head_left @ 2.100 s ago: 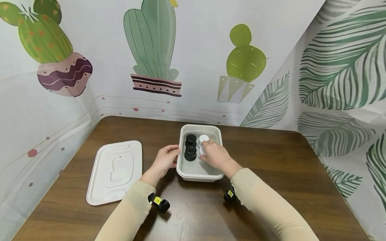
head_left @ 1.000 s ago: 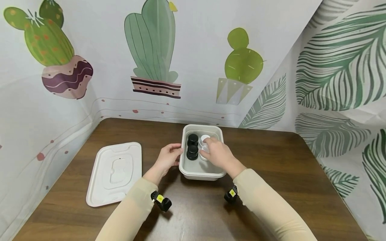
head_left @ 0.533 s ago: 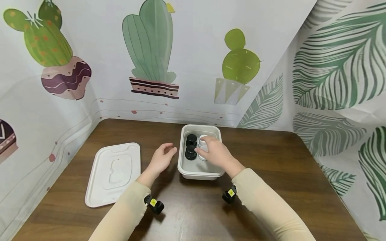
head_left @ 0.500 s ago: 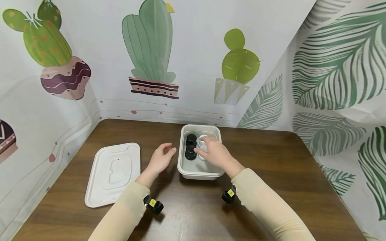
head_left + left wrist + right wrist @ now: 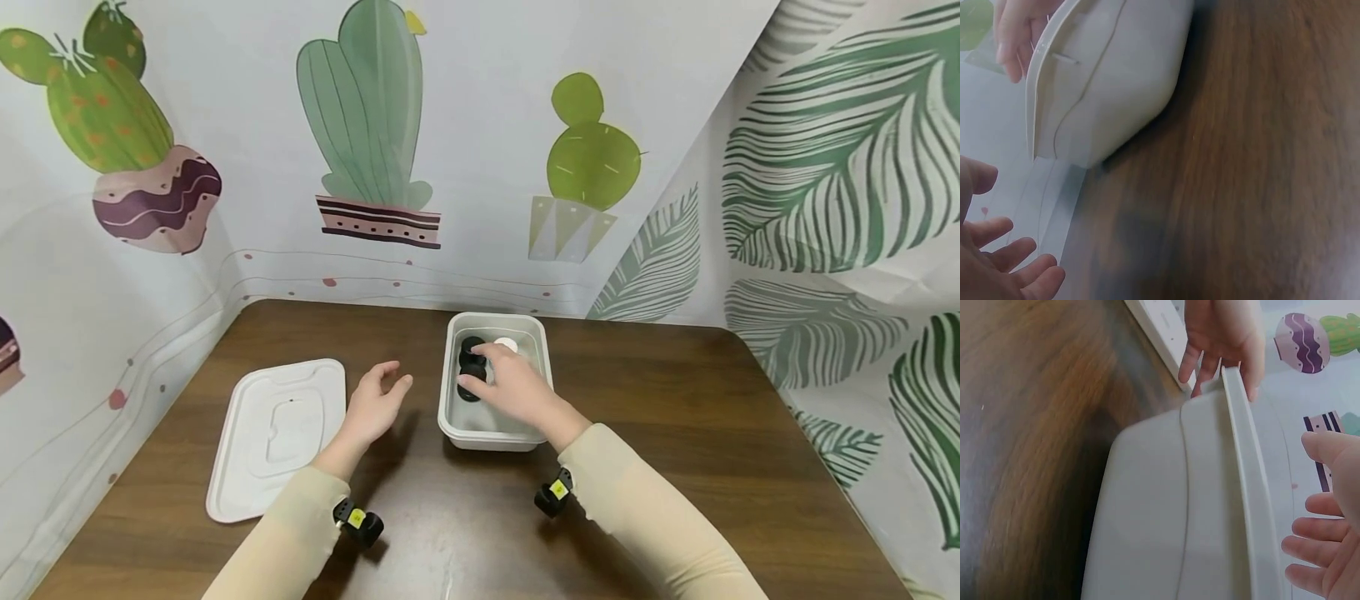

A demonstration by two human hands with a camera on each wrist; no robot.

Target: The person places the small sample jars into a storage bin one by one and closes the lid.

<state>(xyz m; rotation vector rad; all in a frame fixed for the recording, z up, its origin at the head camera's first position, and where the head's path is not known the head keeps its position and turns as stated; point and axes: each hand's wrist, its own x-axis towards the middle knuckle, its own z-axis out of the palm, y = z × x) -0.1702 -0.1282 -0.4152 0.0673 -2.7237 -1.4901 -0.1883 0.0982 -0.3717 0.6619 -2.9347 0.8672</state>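
Observation:
A pale grey plastic box (image 5: 495, 435) stands on the wooden table. Inside it are black round-capped containers (image 5: 471, 390) on the left and a white-capped one (image 5: 507, 343) on the right, partly covered by a hand. My right hand (image 5: 513, 385) hovers over the box with its fingers apart and nothing between them; the right wrist view shows those fingers spread above the rim. To the left of the box, my left hand (image 5: 372, 406) is held in the air, fingers loosely bent and holding nothing. In the left wrist view it is clear of the box wall (image 5: 1129, 69).
A white lid (image 5: 277, 437) lies flat at the left of the table (image 5: 675, 433). Behind the table hangs a white cloth (image 5: 480, 150) printed with cacti and leaves. Each wrist wears a small black camera.
My left hand has let go of the box's left side and drawn away to the left. My right hand has moved left, off the white containers, over the black ones.

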